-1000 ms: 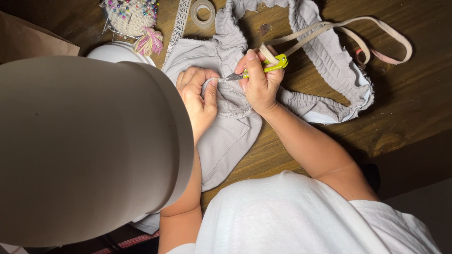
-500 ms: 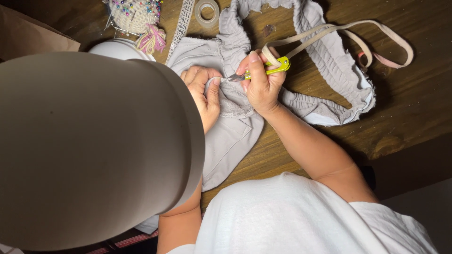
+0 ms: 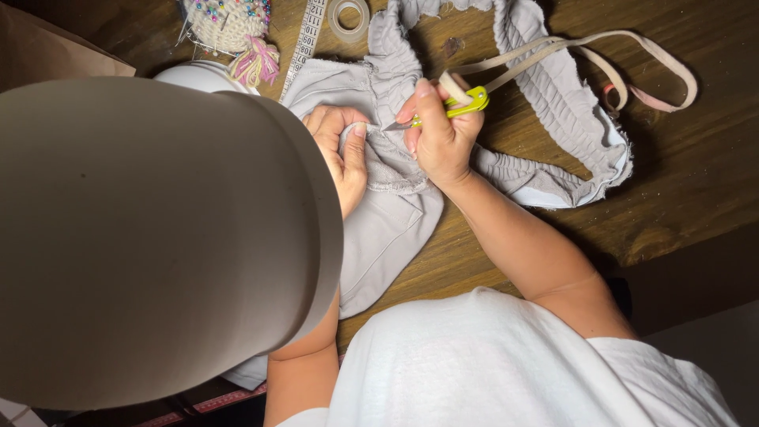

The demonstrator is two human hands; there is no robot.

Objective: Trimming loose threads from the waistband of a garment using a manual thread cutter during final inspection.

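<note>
My right hand (image 3: 439, 138) is shut on small yellow-green thread snips (image 3: 468, 103), whose metal tip points left at a gathered seam of a light grey garment (image 3: 387, 229). Just left of that tip, my left hand (image 3: 344, 154) pinches the grey fabric between thumb and fingers. The garment's ruffled waistband (image 3: 565, 103) loops across the wooden table (image 3: 696, 182). A beige elastic band (image 3: 609, 43) trails out of the waistband to the upper right.
A large beige rounded shape (image 3: 142, 237) fills the left of the view and hides the table there. At the top edge are a pincushion with coloured pins (image 3: 225, 20), a measuring tape (image 3: 304, 39) and a clear tape roll (image 3: 349, 17). A brown paper bag (image 3: 47, 51) lies top left.
Both hands stay at the same seam with the snips' tip against the fabric. Only the view has drifted slightly.
</note>
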